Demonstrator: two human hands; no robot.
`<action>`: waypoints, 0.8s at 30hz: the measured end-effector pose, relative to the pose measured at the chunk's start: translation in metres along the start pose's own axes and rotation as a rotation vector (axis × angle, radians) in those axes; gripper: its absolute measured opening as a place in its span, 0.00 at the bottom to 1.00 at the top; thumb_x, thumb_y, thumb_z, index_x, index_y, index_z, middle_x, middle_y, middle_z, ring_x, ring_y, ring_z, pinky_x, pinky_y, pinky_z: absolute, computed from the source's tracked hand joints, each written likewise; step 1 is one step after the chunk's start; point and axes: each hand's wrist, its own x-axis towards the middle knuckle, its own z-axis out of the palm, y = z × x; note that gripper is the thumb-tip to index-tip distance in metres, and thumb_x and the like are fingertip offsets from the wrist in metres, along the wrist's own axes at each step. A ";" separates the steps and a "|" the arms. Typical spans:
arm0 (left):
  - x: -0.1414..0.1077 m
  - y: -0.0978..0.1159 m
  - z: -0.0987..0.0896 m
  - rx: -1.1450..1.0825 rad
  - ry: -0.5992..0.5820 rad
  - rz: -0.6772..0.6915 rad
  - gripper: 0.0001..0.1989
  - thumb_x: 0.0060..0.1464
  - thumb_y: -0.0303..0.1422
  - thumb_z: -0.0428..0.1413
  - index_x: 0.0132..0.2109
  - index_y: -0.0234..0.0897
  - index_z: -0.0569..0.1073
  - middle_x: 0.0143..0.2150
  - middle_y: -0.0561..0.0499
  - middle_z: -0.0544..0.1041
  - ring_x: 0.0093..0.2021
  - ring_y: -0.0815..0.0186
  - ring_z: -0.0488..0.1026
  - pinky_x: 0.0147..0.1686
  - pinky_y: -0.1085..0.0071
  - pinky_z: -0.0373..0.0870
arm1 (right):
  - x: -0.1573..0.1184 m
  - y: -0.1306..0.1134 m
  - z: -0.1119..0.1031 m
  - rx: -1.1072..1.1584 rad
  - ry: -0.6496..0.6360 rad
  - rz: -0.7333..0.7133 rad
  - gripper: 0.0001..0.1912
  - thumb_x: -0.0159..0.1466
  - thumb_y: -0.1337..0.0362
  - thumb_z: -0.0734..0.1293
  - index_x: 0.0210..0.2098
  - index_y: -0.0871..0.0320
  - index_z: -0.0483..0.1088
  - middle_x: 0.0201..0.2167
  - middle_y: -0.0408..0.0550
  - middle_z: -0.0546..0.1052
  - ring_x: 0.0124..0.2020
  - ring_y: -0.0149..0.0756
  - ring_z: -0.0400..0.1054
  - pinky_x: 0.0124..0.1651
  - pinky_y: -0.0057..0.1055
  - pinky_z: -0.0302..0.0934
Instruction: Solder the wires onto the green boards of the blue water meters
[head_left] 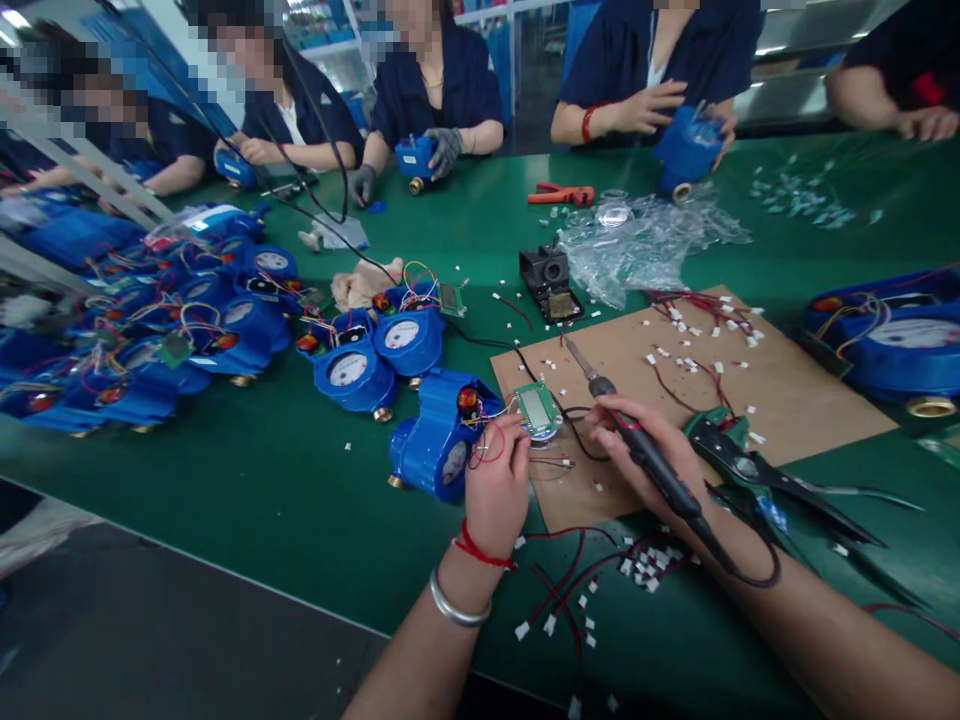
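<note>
My right hand is closed around the handle of a soldering iron. The iron's metal tip points up and left, above the brown sheet and apart from the board. My left hand has its fingers drawn together at the lower left edge of a green circuit board with a small grey display. A thin red wire loops by these fingers; their exact grip is partly hidden. Several thin wires run from the board to a blue water meter lying just left of my left hand.
Wire strippers lie right of my right hand. Beyond the brown sheet stands a soldering iron stand. Short red-black wires with white connectors are scattered about. More blue meters crowd the left. Co-workers handle meters across the table.
</note>
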 end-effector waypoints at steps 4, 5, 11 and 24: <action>0.000 0.001 0.001 0.005 -0.002 0.020 0.04 0.59 0.25 0.50 0.39 0.37 0.68 0.48 0.46 0.72 0.51 0.63 0.68 0.51 0.62 0.66 | 0.000 0.000 -0.004 0.053 0.008 0.039 0.19 0.62 0.64 0.65 0.52 0.52 0.65 0.40 0.47 0.75 0.40 0.38 0.71 0.48 0.39 0.64; 0.001 0.001 0.001 0.004 0.001 0.025 0.04 0.59 0.25 0.50 0.39 0.37 0.68 0.47 0.46 0.72 0.50 0.63 0.68 0.51 0.62 0.66 | 0.001 -0.001 -0.005 0.078 0.027 0.054 0.19 0.62 0.64 0.65 0.53 0.52 0.65 0.40 0.48 0.75 0.40 0.38 0.71 0.47 0.39 0.65; 0.003 0.002 -0.001 0.041 -0.002 0.027 0.04 0.59 0.26 0.49 0.38 0.37 0.68 0.45 0.47 0.73 0.48 0.64 0.69 0.50 0.62 0.66 | 0.005 0.001 -0.008 0.292 0.175 0.106 0.19 0.60 0.57 0.66 0.50 0.53 0.62 0.30 0.45 0.74 0.29 0.37 0.69 0.34 0.36 0.65; 0.004 -0.001 -0.004 0.064 -0.038 0.043 0.05 0.59 0.25 0.49 0.38 0.38 0.68 0.44 0.48 0.73 0.47 0.65 0.70 0.49 0.64 0.67 | 0.003 0.017 -0.016 0.358 0.134 0.291 0.09 0.59 0.55 0.65 0.29 0.54 0.65 0.16 0.39 0.66 0.14 0.29 0.56 0.16 0.27 0.46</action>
